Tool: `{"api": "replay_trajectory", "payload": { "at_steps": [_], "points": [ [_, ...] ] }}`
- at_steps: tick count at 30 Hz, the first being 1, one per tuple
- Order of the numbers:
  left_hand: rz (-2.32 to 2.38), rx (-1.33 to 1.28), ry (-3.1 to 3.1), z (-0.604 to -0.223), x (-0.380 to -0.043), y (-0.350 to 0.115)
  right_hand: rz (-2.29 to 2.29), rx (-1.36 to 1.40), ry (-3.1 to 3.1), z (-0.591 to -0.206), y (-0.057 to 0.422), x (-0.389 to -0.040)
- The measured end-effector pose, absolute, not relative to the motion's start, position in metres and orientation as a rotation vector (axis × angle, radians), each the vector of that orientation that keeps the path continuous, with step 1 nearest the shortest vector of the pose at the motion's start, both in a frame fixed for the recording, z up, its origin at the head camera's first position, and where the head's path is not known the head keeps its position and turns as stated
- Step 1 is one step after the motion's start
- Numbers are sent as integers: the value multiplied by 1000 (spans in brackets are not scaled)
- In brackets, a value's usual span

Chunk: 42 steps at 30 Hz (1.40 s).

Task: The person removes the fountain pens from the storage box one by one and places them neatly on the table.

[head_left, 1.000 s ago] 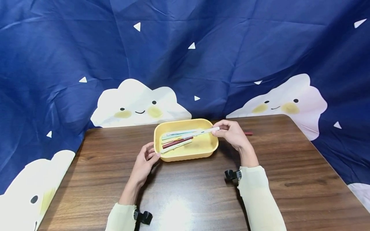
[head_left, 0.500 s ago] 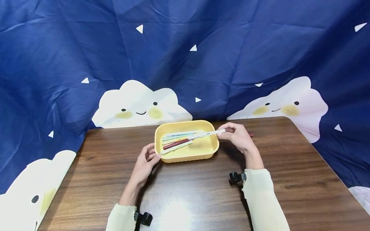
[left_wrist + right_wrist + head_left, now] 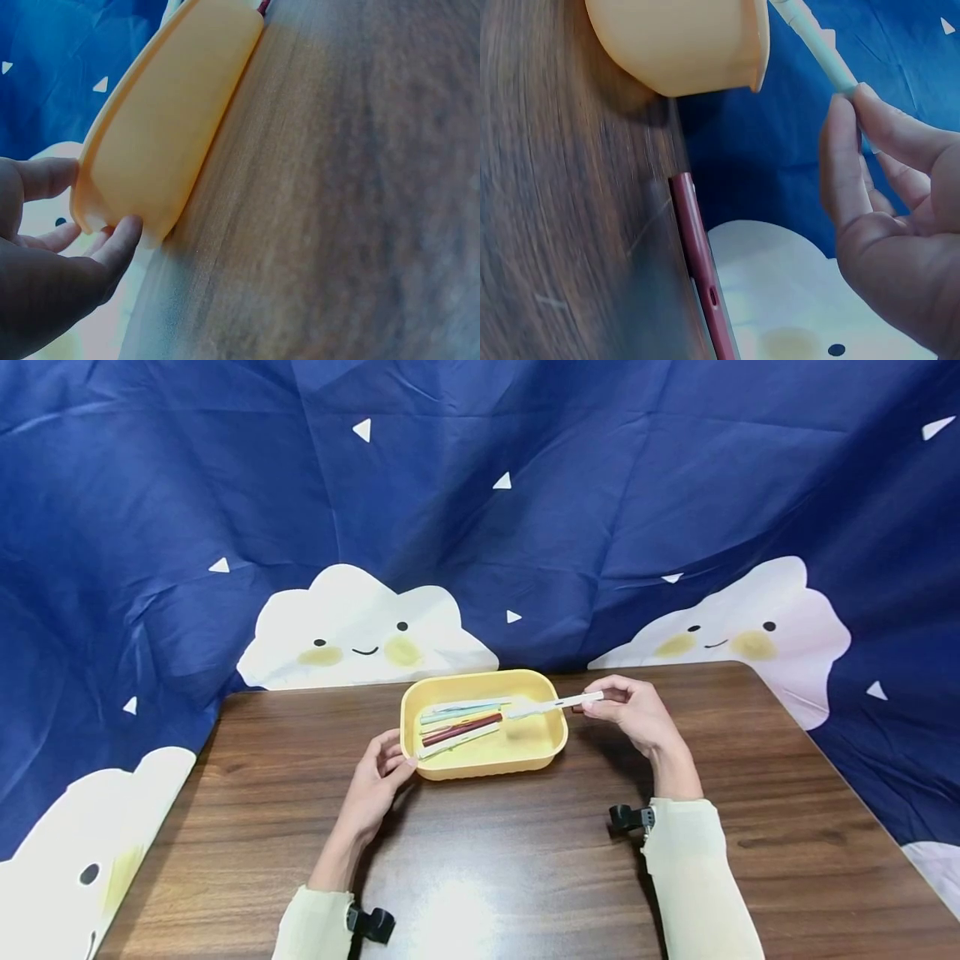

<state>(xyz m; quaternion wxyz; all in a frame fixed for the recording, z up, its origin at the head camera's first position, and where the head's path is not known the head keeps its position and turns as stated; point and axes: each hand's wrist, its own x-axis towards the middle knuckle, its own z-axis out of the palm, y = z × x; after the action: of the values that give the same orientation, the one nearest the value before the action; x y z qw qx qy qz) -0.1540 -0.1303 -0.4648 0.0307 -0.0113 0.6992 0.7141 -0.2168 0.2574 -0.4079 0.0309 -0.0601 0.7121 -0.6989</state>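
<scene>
A yellow plastic bin sits toward the back of the table. My left hand holds its left end, with the thumb at the front corner and the fingers around the side. My right hand pinches a white pen by one end between thumb and fingertips. The pen slants over the bin's right rim, its other end above the inside. Within the bin lie a dark red pen, a white pen and light blue and yellowish ones, side by side toward the left.
Another dark red pen lies on the wooden table right of the bin, partly hidden behind my right hand in the head view. A blue curtain with white clouds hangs along the table's back edge.
My right hand has moved right, drawing the white pen away from the other pens and partly out over the bin's right rim. My left hand has stayed at the bin's left end.
</scene>
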Motion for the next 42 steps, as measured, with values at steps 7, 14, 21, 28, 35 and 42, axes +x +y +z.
{"api": "replay_trajectory", "payload": {
  "at_steps": [7, 14, 21, 28, 35, 42],
  "points": [
    [2198, -31, 2154, -464, -154, -130, -2118, -118, 2309, -408, 268, -215],
    [2174, -28, 2162, -464, -153, -131, -2165, -84, 2259, -412, 273, -212],
    [2170, -31, 2172, -464, -153, -132, -2249, -71, 2170, -416, 280, -210],
    [2183, -12, 2182, -463, -154, -131, -2320, -85, 2084, -420, 289, -209],
    [2180, -23, 2180, -463, -154, -131, -2357, -84, 2039, -421, 301, -206],
    [2174, -38, 2172, -462, -154, -131, -2431, -66, 1941, -423, 314, -204]
  ]
}}
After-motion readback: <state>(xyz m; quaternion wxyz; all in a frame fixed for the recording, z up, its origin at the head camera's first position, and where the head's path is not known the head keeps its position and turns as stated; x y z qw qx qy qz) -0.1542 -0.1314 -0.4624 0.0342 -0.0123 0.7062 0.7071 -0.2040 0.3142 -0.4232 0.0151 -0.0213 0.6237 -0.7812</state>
